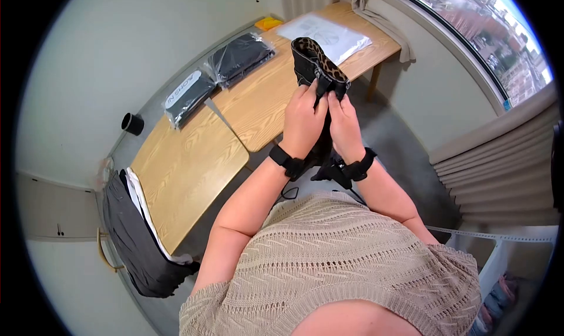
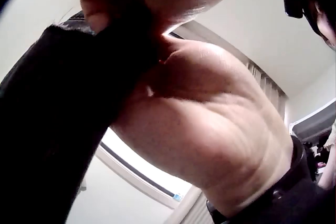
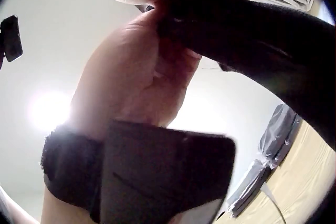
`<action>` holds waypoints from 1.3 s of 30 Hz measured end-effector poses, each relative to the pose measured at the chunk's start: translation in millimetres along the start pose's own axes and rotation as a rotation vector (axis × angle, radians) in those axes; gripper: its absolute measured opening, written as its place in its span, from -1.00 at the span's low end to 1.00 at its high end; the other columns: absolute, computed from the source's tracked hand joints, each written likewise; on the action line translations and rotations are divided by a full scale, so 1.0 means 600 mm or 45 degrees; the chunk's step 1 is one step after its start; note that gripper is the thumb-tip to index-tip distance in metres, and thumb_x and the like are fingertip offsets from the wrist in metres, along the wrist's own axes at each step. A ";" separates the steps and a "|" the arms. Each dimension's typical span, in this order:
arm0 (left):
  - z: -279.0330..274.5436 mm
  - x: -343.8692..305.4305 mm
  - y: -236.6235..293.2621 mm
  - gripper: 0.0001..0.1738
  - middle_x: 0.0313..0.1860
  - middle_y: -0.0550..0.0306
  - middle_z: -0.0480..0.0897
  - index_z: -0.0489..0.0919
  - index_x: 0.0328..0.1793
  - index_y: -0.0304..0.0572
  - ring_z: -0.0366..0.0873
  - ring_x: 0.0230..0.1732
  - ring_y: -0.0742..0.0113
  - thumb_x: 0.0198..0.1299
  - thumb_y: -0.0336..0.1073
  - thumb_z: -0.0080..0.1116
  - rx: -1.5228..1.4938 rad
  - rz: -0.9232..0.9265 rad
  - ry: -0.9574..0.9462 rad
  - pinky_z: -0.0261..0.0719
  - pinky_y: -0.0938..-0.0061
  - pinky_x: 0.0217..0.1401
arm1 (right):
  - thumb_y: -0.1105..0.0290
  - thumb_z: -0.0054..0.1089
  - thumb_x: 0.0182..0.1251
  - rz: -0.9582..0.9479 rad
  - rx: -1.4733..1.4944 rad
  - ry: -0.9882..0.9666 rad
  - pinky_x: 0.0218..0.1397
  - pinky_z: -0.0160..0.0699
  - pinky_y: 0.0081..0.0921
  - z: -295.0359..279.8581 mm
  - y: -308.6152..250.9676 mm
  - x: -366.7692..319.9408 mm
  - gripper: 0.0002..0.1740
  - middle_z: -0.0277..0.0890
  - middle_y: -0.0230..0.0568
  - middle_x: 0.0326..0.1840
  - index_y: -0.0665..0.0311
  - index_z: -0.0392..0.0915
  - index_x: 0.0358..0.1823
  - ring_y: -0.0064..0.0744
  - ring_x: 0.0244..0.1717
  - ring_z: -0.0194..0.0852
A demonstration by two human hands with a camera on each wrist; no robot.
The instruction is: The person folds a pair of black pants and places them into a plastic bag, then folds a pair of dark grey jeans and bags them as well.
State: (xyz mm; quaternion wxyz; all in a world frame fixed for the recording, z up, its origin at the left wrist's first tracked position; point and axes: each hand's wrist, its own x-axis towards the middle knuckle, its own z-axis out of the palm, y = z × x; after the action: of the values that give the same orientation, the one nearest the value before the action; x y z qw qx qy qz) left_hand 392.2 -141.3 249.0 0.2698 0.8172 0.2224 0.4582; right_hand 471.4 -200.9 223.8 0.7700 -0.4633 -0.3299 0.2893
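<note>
A black garment [image 1: 320, 142] with a leopard-print inner waistband hangs from both hands in front of the body, its top edge raised. The left hand [image 1: 304, 121] pinches the band near its middle, and the right hand [image 1: 345, 127] pinches it just beside, the two hands nearly touching. In the left wrist view dark cloth [image 2: 47, 108] falls beside the fingers, and the other hand [image 2: 210, 119] is close by. The right wrist view has the black cloth [image 3: 262, 45] stretching away from the right hand [image 3: 131, 77]. Fingertips are partly hidden by cloth.
Two joined wooden tables [image 1: 194, 165] stand ahead, with plastic-wrapped dark packages [image 1: 241, 59] along the far edge and a clear plastic sheet [image 1: 329, 33] beyond. Grey clothing [image 1: 141, 242] drapes over the left end. A black cup [image 1: 133, 124] is past the edge; curtains [image 1: 499, 160] hang right.
</note>
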 end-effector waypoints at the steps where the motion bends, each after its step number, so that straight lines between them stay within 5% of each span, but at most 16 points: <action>1: -0.004 0.002 -0.002 -0.58 -0.32 -0.22 0.53 0.48 0.10 -0.50 0.49 -0.28 -0.17 0.15 -0.36 0.09 -0.014 0.004 -0.050 0.49 0.18 -0.22 | 0.30 -0.15 0.53 0.040 0.040 -0.004 0.12 0.33 -0.60 0.002 -0.002 -0.001 -0.67 0.46 -0.33 -0.04 0.41 0.40 0.10 -0.59 -0.03 0.34; 4: -0.026 0.003 0.005 -0.49 -0.29 -0.28 0.50 0.43 0.14 -0.57 0.48 -0.25 -0.19 0.09 -0.35 0.09 -0.114 0.020 -0.228 0.49 0.16 -0.19 | 0.28 -0.17 0.54 0.243 0.242 -0.030 0.12 0.32 -0.64 0.008 -0.015 -0.006 -0.66 0.45 -0.33 -0.04 0.40 0.41 0.08 -0.61 0.00 0.34; 6: -0.043 -0.004 0.006 -0.35 -0.19 -0.34 0.46 0.30 0.25 -0.63 0.45 -0.14 -0.21 -0.02 -0.40 0.03 -0.145 -0.076 -0.379 0.47 0.18 -0.07 | 0.30 -0.01 0.46 0.287 0.307 -0.058 0.06 0.38 -0.64 0.002 -0.017 -0.003 -0.69 0.47 -0.34 -0.09 0.39 0.43 0.06 -0.61 -0.07 0.39; 8: -0.054 -0.017 -0.006 -0.26 -0.06 -0.26 0.44 0.26 0.34 -0.41 0.42 -0.05 -0.10 -0.14 -0.52 -0.07 -0.151 0.090 -0.415 0.44 0.27 -0.01 | 0.37 0.19 0.31 0.090 -0.194 -0.246 -0.01 0.45 -0.60 -0.001 -0.026 -0.004 -0.66 0.51 -0.35 -0.17 0.39 0.44 0.03 -0.58 -0.17 0.44; 9: -0.072 -0.016 -0.001 -0.15 -0.03 -0.25 0.42 0.17 0.41 -0.42 0.42 -0.01 -0.09 -0.22 -0.57 -0.15 -0.226 -0.065 -0.571 0.43 0.29 0.11 | 0.44 0.30 0.16 0.097 -0.179 -0.313 -0.04 0.48 -0.57 -0.003 -0.039 -0.004 -0.61 0.55 -0.32 -0.22 0.41 0.46 0.00 -0.57 -0.21 0.48; 12: -0.092 -0.031 -0.014 -0.12 -0.02 -0.23 0.43 0.15 0.45 -0.35 0.43 0.03 -0.06 -0.21 -0.58 -0.13 -0.235 0.103 -0.587 0.43 0.33 0.15 | 0.48 0.25 0.18 0.195 -0.048 -0.457 -0.01 0.48 -0.57 -0.008 -0.027 -0.004 -0.67 0.57 -0.27 -0.17 0.43 0.48 -0.04 -0.58 -0.16 0.49; 13: -0.105 -0.034 -0.014 -0.14 -0.01 -0.16 0.45 0.17 0.46 -0.29 0.44 0.08 0.01 -0.16 -0.61 -0.12 -0.293 -0.045 -0.678 0.44 0.38 0.14 | 0.51 0.20 0.21 0.258 -0.113 -0.453 0.03 0.46 -0.56 -0.019 -0.010 0.000 -0.69 0.58 -0.26 -0.12 0.46 0.48 -0.02 -0.58 -0.13 0.48; 16: -0.167 -0.019 -0.031 -0.33 -0.04 -0.13 0.48 0.40 0.29 -0.26 0.46 0.03 0.01 -0.08 -0.62 0.02 -0.014 -0.071 -0.658 0.45 0.34 0.13 | 0.56 0.15 0.24 0.317 -0.278 -0.484 0.13 0.42 -0.57 -0.030 0.007 0.004 -0.61 0.54 -0.31 -0.05 0.43 0.43 0.12 -0.62 -0.03 0.42; 18: -0.197 0.006 -0.021 -0.36 0.01 -0.06 0.48 0.46 0.25 -0.18 0.44 0.09 0.02 -0.08 -0.61 0.06 0.165 0.327 -0.513 0.43 0.31 0.16 | 0.57 0.16 0.25 0.313 -0.214 -0.469 0.13 0.40 -0.58 -0.020 0.021 0.000 -0.65 0.54 -0.34 -0.02 0.45 0.47 0.08 -0.63 -0.04 0.42; 22: -0.194 0.020 -0.010 -0.20 0.19 -0.03 0.44 0.38 0.33 -0.12 0.36 0.27 0.09 -0.17 -0.39 0.40 0.715 0.430 -0.647 0.29 0.17 0.33 | 0.60 0.16 0.24 0.334 -0.135 -0.563 0.11 0.40 -0.57 -0.004 0.032 -0.005 -0.63 0.55 -0.38 -0.05 0.39 0.47 0.10 -0.63 -0.06 0.41; 23: -0.194 0.022 -0.016 -0.09 0.12 -0.01 0.49 0.34 0.35 -0.09 0.41 0.19 0.02 -0.24 -0.25 0.48 0.762 0.399 -0.696 0.33 0.11 0.26 | 0.60 0.16 0.24 0.318 -0.210 -0.614 0.11 0.39 -0.58 -0.001 0.029 -0.005 -0.64 0.56 -0.38 -0.07 0.40 0.47 0.09 -0.63 -0.07 0.41; 26: -0.185 0.019 -0.062 -0.46 -0.30 0.02 0.59 0.58 0.01 -0.10 0.54 -0.22 -0.02 -0.21 -0.30 0.43 0.684 0.205 -0.666 0.49 0.24 -0.17 | 0.60 0.18 0.21 0.324 -0.269 -0.685 0.09 0.39 -0.59 -0.004 0.031 -0.004 -0.63 0.57 -0.36 -0.14 0.41 0.46 0.07 -0.63 -0.12 0.39; 29: -0.173 0.029 -0.057 -0.73 -0.43 0.06 0.59 0.63 -0.28 -0.14 0.55 -0.34 0.00 -0.12 -0.21 0.38 0.830 0.196 -0.867 0.51 0.26 -0.32 | 0.58 0.26 0.14 0.305 -0.319 -0.668 0.13 0.39 -0.57 -0.021 0.037 0.005 -0.57 0.57 -0.32 -0.11 0.38 0.46 0.09 -0.58 -0.09 0.43; 34: -0.183 0.084 0.006 -0.79 -0.45 0.06 0.56 0.63 -0.30 -0.15 0.53 -0.34 0.01 -0.08 -0.28 0.34 0.709 0.278 -0.805 0.48 0.25 -0.32 | 0.51 0.39 0.04 0.012 -0.274 -0.565 0.25 0.32 -0.49 -0.088 0.074 0.005 -0.45 0.53 -0.23 0.03 0.35 0.45 0.11 -0.47 0.10 0.41; 39: -0.230 0.129 0.053 -0.74 -0.43 -0.04 0.52 0.58 -0.26 -0.30 0.49 -0.38 0.01 -0.16 -0.49 0.30 0.601 0.199 -0.808 0.45 0.37 -0.31 | 0.50 0.38 0.00 0.120 -0.584 -0.551 0.16 0.41 -0.44 -0.161 0.163 -0.021 -0.48 0.55 -0.15 -0.02 0.29 0.48 0.06 -0.30 0.05 0.50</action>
State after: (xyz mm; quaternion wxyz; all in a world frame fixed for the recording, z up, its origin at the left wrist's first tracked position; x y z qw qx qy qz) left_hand 313.4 -85.4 377.9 0.0942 0.9721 0.1644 0.1385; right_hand 524.9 -221.7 98.0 0.5431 -0.5672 -0.5209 0.3347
